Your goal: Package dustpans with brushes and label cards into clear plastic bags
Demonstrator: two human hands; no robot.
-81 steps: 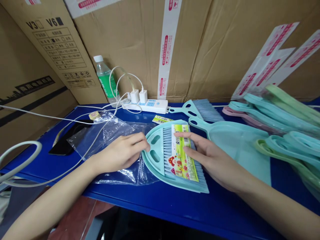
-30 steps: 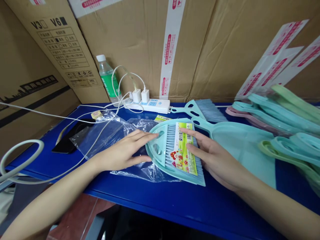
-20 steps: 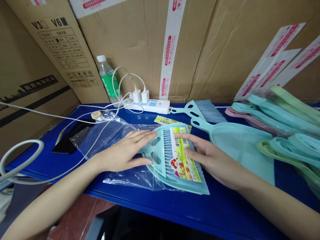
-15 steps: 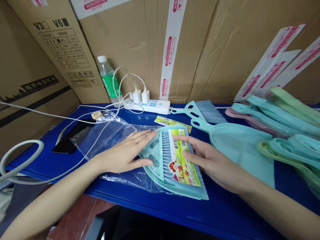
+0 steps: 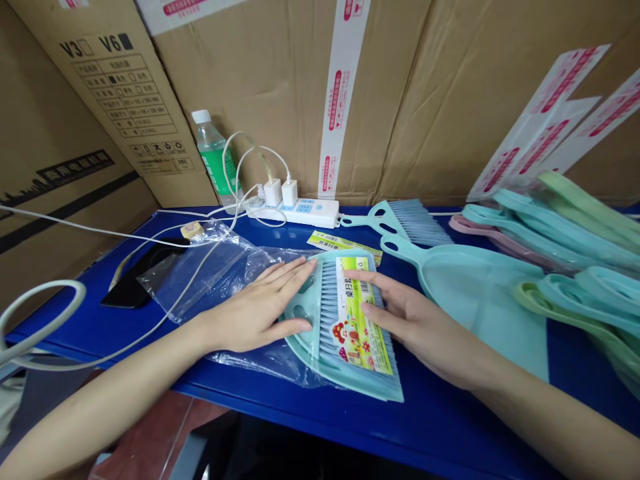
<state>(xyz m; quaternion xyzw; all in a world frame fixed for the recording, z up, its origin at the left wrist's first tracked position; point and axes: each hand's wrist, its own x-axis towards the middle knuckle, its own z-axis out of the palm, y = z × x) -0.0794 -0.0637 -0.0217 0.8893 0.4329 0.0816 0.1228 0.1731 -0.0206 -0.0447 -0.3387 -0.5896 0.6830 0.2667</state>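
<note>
A teal dustpan [image 5: 320,357] lies near the front edge of the blue table [image 5: 380,427], with a teal brush [image 5: 327,313] nested in it and a green and yellow paper label [image 5: 356,320] on the bristles. My left hand [image 5: 260,307] lies flat, fingers stretched, on the brush handle and on the clear plastic bag [image 5: 220,280] beneath. My right hand [image 5: 415,327] rests open on the right side of the label and bristles.
A second teal dustpan [image 5: 475,293] and brush [image 5: 405,220] lie to the right, next to bagged dustpan sets [image 5: 565,233]. At the back stand a power strip [image 5: 295,210] with chargers, a water bottle [image 5: 213,157], cardboard boxes [image 5: 280,87]; a black phone [image 5: 135,277] lies left.
Over the last seconds the dustpan set slid a little left and toward the front edge, into the bag's mouth. My left hand went from curled at the handle to flat on it.
</note>
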